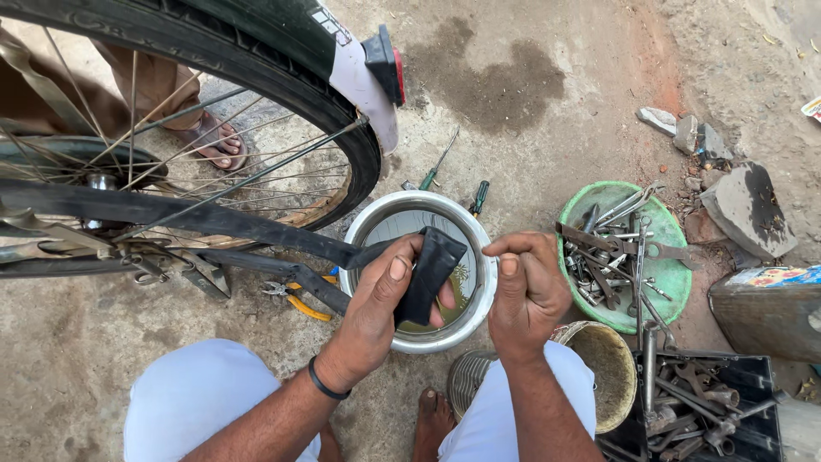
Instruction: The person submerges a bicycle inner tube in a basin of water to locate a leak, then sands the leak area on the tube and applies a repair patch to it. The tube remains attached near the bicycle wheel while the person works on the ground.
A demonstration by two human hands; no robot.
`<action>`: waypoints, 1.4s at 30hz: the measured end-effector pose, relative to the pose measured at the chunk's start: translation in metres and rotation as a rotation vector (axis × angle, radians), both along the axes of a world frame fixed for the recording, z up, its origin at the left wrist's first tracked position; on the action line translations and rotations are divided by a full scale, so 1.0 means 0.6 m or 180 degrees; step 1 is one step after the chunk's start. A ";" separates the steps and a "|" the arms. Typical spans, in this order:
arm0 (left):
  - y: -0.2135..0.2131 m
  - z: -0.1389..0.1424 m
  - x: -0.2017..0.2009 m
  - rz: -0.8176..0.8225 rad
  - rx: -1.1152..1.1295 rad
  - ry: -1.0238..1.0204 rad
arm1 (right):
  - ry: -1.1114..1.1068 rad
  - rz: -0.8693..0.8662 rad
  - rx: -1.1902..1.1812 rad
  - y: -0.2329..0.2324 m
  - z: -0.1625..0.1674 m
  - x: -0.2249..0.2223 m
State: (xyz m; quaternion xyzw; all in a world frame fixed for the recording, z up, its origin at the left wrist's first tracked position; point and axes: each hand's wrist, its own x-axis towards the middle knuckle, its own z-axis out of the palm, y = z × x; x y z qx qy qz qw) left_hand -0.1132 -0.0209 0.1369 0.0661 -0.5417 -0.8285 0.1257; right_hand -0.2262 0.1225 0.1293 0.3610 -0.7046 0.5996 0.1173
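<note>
My left hand (376,299) grips a folded black rubber inner tube (432,269) that runs back to the left toward the bicycle wheel (256,128). The fold sits over a round metal basin (479,299) holding water. My right hand (530,287) hovers just right of the fold, fingers curled in with the thumb up, holding nothing that I can see. A black band circles my left wrist.
A green bowl (676,282) full of wrenches and pliers sits at right, a black toolbox (753,411) below it, a tan tub (611,364) by my right knee. Screwdrivers (440,162) and yellow-handled pliers (299,301) lie on the dirt. Another person's sandalled foot (214,141) shows behind the spokes. Stones (744,210) lie at right.
</note>
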 end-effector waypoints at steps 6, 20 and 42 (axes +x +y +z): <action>-0.001 -0.009 -0.005 -0.0028 0.0115 -0.0017 | 0.0052 -0.0214 0.0165 -0.001 -0.020 -0.003; 0.000 -0.030 -0.011 -0.0126 0.0170 0.0120 | -0.0481 0.0252 -0.0536 -0.022 -0.036 -0.007; -0.036 -0.052 -0.019 0.0214 0.0774 -0.0146 | 0.0839 0.0012 0.2369 -0.068 -0.036 0.062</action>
